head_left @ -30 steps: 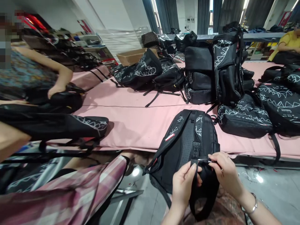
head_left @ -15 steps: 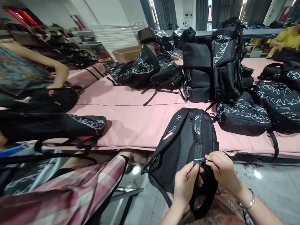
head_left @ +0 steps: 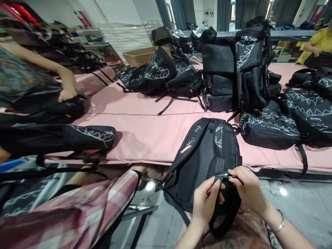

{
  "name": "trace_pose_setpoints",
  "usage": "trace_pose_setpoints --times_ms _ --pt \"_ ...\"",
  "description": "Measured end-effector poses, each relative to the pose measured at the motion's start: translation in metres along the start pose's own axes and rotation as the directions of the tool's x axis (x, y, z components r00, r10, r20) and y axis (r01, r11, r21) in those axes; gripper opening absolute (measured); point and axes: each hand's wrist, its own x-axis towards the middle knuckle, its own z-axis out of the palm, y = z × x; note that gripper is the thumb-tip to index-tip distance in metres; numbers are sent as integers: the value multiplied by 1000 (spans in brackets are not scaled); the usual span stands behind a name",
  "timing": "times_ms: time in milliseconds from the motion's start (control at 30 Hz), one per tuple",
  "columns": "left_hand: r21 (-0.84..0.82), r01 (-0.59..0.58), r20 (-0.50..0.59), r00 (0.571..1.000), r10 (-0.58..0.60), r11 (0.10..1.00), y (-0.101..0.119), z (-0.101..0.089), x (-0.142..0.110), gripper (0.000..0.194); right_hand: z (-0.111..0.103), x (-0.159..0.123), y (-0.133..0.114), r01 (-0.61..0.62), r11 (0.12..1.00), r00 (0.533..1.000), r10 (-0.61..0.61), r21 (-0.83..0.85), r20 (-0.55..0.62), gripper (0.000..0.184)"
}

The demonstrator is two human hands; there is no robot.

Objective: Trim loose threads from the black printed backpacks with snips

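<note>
A black backpack with white line print lies back-up, half on the pink table and half over its front edge toward my lap. My left hand pinches its black shoulder strap, which loops down below my hands. My right hand holds a small metal tool against the strap's upper end, fingers closed on it. A bracelet sits on my right wrist.
Several black backpacks are stacked and laid on the table at the back and right. A person at the left handles another bag. A plaid sleeve fills the lower left. A person in yellow sits far right. A cardboard box stands behind.
The view has shifted slightly; my hands stay on the strap with small finger movement. The person at the left has moved a hand down onto the bag.
</note>
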Motion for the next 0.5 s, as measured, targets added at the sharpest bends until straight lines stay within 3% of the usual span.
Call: trace_pose_setpoints --times_ms 333,433,500 --pt "-46 -17 28 999 18 999 -2 -1 0 29 2 4 3 64 997 998 -64 47 -3 15" --pt "-291 88 86 994 -66 953 -3 -3 2 29 0 4 1 -38 969 999 43 245 -15 11" --pt "-541 242 223 965 -141 806 -6 -6 6 28 0 6 -2 -196 882 976 217 428 0 12"
